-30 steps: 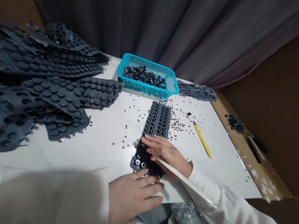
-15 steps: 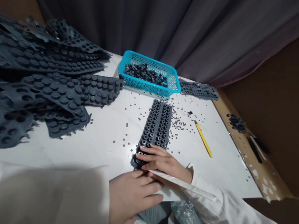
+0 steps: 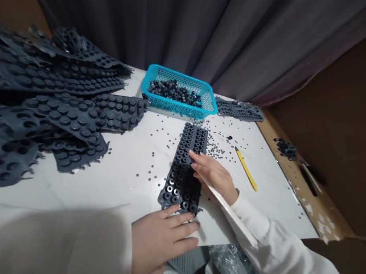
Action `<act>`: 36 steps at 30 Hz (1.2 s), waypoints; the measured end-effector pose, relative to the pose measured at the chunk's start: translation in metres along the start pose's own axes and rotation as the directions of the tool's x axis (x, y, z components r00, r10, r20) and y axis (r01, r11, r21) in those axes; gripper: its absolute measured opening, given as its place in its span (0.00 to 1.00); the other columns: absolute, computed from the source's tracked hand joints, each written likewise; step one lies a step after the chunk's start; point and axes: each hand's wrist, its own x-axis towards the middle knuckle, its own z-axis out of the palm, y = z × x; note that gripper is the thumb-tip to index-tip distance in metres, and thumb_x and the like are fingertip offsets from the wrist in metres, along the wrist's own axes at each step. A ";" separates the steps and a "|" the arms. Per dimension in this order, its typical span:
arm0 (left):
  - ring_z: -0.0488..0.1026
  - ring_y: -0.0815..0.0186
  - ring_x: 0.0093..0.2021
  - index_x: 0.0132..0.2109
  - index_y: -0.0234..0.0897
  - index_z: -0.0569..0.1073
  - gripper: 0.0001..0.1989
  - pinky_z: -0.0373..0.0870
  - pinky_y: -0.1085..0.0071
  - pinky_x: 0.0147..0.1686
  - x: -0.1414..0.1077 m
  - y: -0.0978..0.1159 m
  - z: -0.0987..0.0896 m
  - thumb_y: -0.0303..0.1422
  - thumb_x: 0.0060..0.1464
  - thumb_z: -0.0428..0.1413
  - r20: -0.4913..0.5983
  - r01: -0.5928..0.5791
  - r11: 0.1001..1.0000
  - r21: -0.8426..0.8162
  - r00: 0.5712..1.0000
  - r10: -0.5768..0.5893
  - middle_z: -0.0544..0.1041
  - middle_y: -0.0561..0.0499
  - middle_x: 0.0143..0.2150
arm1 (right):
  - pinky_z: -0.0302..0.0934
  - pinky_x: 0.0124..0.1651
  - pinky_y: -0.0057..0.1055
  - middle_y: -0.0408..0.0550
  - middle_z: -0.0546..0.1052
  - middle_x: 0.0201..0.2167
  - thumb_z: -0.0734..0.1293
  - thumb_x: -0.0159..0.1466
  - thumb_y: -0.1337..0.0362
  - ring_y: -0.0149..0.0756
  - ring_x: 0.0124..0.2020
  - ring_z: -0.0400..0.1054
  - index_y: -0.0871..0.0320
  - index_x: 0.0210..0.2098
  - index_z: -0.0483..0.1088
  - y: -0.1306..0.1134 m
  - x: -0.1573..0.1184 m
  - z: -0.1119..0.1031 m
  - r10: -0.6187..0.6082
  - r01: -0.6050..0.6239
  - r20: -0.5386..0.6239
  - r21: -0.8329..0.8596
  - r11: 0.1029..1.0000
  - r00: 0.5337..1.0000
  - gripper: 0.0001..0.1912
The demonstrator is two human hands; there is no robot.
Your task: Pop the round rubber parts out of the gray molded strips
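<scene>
Left hand (image 3: pixel 163 243) lies flat, fingers spread and extended, fingertips pressing the near end of a black rubber strip (image 3: pixel 184 169) studded with ring-shaped grommets. Right hand (image 3: pixel 213 175) rests on the strip's right edge about halfway along it, fingers loosely together on the grommets; whether it pinches one, cannot tell. A flat white stick (image 3: pixel 228 209) runs under the right palm and along the white sleeve toward the person. The strip lies on the white table (image 3: pixel 116 172), running from the left fingertips away toward a blue plastic basket (image 3: pixel 180 93) holding loose black grommets. Small black punched bits (image 3: pixel 216 150) are scattered just beyond the right hand. A yellow pencil (image 3: pixel 246 169) lies near, right of the right hand. A pile of dark rubber sheets (image 3: pixel 40 102) sits well left of both hands. Another dark strip (image 3: pixel 240 110) lies right of the basket.
</scene>
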 end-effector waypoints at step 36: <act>0.69 0.59 0.48 0.46 0.32 0.73 0.12 0.64 0.63 0.51 0.171 -0.176 -0.109 0.27 0.54 0.52 -0.323 0.429 0.875 0.225 0.880 -0.348 0.74 0.43 0.46 | 0.62 0.30 0.29 0.42 0.73 0.22 0.69 0.53 0.57 0.32 0.24 0.69 0.57 0.31 0.65 0.101 -0.023 -0.003 0.929 -0.478 -0.139 0.826 0.300 0.343 0.13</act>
